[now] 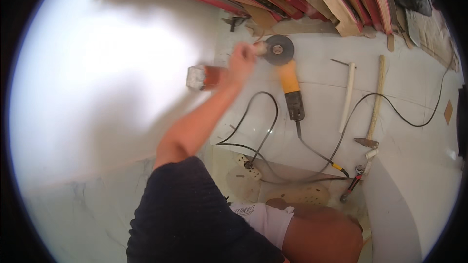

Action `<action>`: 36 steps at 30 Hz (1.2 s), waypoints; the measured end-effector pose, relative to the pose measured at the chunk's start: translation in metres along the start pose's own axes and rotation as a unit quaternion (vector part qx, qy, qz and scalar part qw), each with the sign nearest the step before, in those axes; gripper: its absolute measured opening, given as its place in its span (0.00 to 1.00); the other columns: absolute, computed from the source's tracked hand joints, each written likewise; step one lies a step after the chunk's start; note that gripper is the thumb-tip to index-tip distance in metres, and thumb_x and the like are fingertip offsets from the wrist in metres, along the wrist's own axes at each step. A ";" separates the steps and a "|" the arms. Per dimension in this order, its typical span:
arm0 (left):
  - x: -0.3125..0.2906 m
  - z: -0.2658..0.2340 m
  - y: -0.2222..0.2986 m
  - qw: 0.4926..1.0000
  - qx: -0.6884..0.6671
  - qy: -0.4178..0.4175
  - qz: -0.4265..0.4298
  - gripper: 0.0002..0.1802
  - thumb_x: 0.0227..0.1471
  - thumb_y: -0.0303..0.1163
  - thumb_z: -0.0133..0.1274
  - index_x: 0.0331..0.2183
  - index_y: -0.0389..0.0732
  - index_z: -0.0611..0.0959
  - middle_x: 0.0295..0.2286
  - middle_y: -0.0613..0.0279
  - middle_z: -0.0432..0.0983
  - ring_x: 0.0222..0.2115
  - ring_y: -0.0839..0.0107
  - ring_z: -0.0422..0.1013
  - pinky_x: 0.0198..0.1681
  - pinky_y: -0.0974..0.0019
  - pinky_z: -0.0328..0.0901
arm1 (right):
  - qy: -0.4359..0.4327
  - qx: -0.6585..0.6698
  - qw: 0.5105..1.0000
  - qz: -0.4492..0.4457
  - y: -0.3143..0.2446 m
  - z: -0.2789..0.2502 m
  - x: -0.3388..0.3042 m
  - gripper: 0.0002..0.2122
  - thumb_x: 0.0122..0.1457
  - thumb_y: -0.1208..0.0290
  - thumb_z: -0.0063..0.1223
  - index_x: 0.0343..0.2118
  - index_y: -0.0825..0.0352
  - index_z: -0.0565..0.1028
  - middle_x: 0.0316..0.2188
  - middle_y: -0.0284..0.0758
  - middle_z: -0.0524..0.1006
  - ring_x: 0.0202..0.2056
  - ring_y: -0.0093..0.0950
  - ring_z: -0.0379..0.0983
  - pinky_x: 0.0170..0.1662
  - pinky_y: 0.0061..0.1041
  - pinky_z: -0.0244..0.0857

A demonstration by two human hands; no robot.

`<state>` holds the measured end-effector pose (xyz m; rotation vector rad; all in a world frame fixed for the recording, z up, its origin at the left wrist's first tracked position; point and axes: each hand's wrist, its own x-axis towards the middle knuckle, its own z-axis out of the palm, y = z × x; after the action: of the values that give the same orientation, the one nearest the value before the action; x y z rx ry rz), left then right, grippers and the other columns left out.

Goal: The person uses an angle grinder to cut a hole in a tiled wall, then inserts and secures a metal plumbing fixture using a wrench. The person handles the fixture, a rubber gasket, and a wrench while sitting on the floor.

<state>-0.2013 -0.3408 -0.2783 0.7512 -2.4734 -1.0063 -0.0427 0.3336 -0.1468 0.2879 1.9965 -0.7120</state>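
My left hand (242, 59) reaches out past the wall, its fingers curled and smeared by motion. A small pale object (261, 47) shows at the fingertips; I cannot make out its kind. It lies right beside the dark disc of an angle grinder (289, 79), which rests on the floor with its orange-yellow body and black handle pointing toward me. Whether the pale object touches the disc is unclear. Behind my wrist, an orange-red box-shaped thing (212, 76) with a whitish-grey end is partly covered. My right hand is out of the picture.
A hammer (376, 102) and a white tube (348, 98) lie right of the grinder. Black cable (276, 112) loops across the floor to a power strip (250, 167). Red-handled pliers (352, 187) lie nearer my leg. Red-edged cardboard (336, 9) is piled at the back.
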 end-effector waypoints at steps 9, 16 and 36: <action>-0.197 0.016 0.277 0.707 -0.199 -0.460 0.499 0.04 0.59 0.32 0.56 0.38 0.48 0.80 0.31 0.66 0.75 0.32 0.62 0.76 0.27 0.58 0.70 | 0.064 0.219 0.962 -0.150 -0.029 0.005 -0.038 0.10 0.67 0.73 0.53 0.45 0.72 0.79 0.38 0.38 0.81 0.42 0.28 0.77 0.49 0.30 0.70; -0.280 0.036 0.438 0.531 -0.401 -0.504 0.551 0.05 0.57 0.34 0.58 0.36 0.46 0.85 0.32 0.64 0.80 0.32 0.59 0.77 0.32 0.55 0.71 | 0.133 0.002 0.988 -0.079 0.018 -0.024 -0.150 0.19 0.66 0.64 0.59 0.56 0.67 0.79 0.51 0.47 0.81 0.51 0.45 0.78 0.58 0.36 0.69; -0.510 0.085 0.616 0.496 -0.297 -0.795 0.184 0.12 0.58 0.30 0.64 0.40 0.34 0.81 0.32 0.59 0.82 0.34 0.73 0.79 0.42 0.68 0.74 | 0.477 0.547 0.616 -0.305 0.160 -0.055 -0.275 0.15 0.67 0.75 0.58 0.55 0.69 0.72 0.41 0.35 0.80 0.41 0.25 0.78 0.44 0.27 0.76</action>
<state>-0.0487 0.3807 0.0428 -1.6966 -2.4180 -2.8444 0.1341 0.5181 0.0508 0.8479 2.2939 -2.7009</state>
